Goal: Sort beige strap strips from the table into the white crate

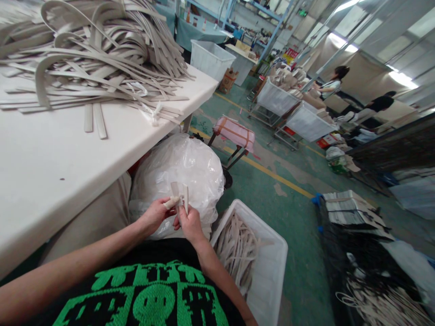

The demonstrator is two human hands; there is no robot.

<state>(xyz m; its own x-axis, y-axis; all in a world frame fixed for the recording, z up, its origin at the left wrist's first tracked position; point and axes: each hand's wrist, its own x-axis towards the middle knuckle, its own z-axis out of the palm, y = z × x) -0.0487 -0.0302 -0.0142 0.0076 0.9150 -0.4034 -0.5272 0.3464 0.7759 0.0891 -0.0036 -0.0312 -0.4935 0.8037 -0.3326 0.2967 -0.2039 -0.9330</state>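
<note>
Both hands meet low in front of my body, over a big clear plastic bag point(190, 158) that looks stuffed. My left hand point(159, 216) has its fingers closed on a short beige strip end point(171, 202). Close beside it, my right hand point(190, 222) pinches beige strips point(185, 197) whose ends stick up above the fingers. Where the pieces meet between the hands, the detail is too small to make out. To the left, a large heap of long beige strips point(112, 59) lies on the white table point(68, 163), with two short ends hanging forward from it.
A white plastic bin point(268, 271) holding similar strips stands on the floor at my right. Beyond the bag is a stool with a pink cushion point(234, 131). Loaded wheeled bins point(277, 97) stand farther back near a seated person point(331, 83). Bundled material point(353, 208) lies far right.
</note>
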